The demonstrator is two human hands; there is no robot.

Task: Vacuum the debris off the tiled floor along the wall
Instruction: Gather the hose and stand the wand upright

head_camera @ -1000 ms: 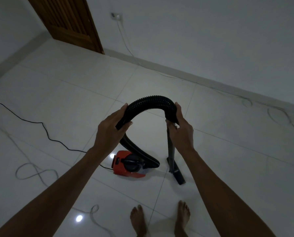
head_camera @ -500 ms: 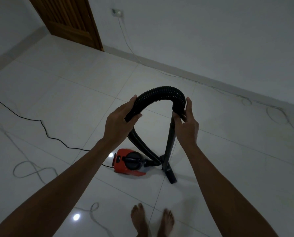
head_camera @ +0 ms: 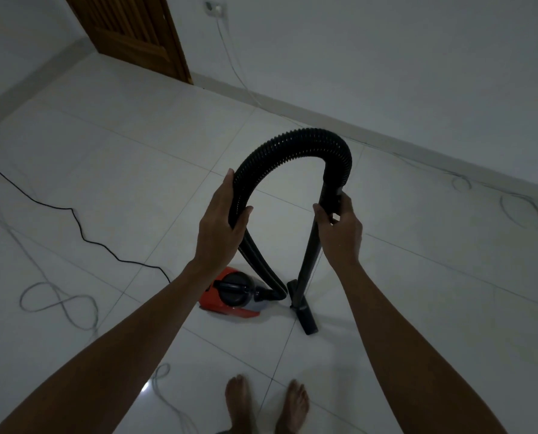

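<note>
Tiled floor (head_camera: pixel 136 170) | loose cables (head_camera: pixel 57 302) left | black cord (head_camera: pixel 82 233) toward vacuum (head_camera: pixel 233 292)

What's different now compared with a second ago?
The wand swung more upright and its nozzle slid in beside the red vacuum. The hose arch rose higher. The feet shuffled. Unchanged: the left hand grips the hose, the right hand grips the wand top, and the black cord lies on the floor.
</note>
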